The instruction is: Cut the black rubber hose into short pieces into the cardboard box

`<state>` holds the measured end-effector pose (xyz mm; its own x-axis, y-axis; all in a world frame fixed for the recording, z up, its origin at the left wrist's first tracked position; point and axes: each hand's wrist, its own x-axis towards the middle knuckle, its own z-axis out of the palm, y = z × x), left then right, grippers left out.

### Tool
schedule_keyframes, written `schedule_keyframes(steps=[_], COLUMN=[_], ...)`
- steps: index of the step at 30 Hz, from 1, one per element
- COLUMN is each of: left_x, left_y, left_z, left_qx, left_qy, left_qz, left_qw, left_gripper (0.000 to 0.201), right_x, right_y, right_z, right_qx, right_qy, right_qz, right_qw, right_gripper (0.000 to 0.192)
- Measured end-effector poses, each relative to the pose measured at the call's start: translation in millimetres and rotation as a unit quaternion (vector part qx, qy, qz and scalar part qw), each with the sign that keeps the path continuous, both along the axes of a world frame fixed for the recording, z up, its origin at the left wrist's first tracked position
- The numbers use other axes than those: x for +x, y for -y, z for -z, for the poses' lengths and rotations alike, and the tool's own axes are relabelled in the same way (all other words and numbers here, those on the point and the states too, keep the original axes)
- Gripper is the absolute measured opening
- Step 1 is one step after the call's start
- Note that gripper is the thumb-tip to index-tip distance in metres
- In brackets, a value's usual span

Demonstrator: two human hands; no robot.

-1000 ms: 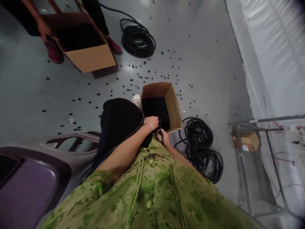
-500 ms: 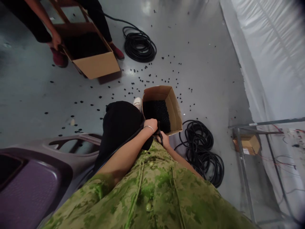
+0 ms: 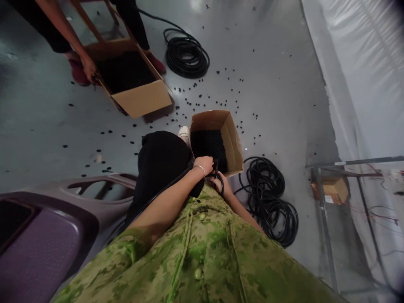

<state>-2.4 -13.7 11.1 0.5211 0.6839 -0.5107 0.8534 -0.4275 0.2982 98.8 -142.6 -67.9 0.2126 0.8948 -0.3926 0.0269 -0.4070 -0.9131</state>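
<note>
By cdbd box (image 3: 234, 145): R hand (image 3: 226, 184) fingers round blk loop (image 3: 222, 185), L hand (image 3: 204, 163) grip unclear.

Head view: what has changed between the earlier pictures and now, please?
The far cardboard box moved right and nearer, a co-worker's hand at its edge. The black strand by the right hand bows wider. Right hand and left hand stay by the near box; the far coil stays put.

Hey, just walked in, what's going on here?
The person's left hand and right hand are at the near edge of a brown cardboard box of small black pieces. The right holds a thin black loop; the left's grip is hidden. A co-worker's hand is at a wider brown cardboard box. Coiled black cables lie nearby.
</note>
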Motion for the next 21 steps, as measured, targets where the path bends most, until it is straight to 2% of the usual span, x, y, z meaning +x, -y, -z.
schedule_keyframes(steps=[7,17,21], left_x=[0.7,1.7,1.8], left_y=[1.8,-0.1,-1.7], left_z=[0.8,-3.2,-2.5], left_qx=[-0.007,-0.024,-0.028], left_qy=[-0.003,-0.03,-0.035], left_qz=[0.028,0.031,0.027], left_qw=[1.0,0.999,0.999], left_gripper=[0.03,0.03,0.031], right_x=[-4.6,-5.7,-8.1], right_y=[-4.1,-4.4,-5.8], right_z=[-4.9,15.2,21.2], right_qx=[-0.017,0.037,0.034], right_qy=[0.018,0.122,0.126], right_qz=[0.009,0.003,0.013], right_qw=[1.0,0.992,0.991], right_gripper=[0.028,0.021,0.02])
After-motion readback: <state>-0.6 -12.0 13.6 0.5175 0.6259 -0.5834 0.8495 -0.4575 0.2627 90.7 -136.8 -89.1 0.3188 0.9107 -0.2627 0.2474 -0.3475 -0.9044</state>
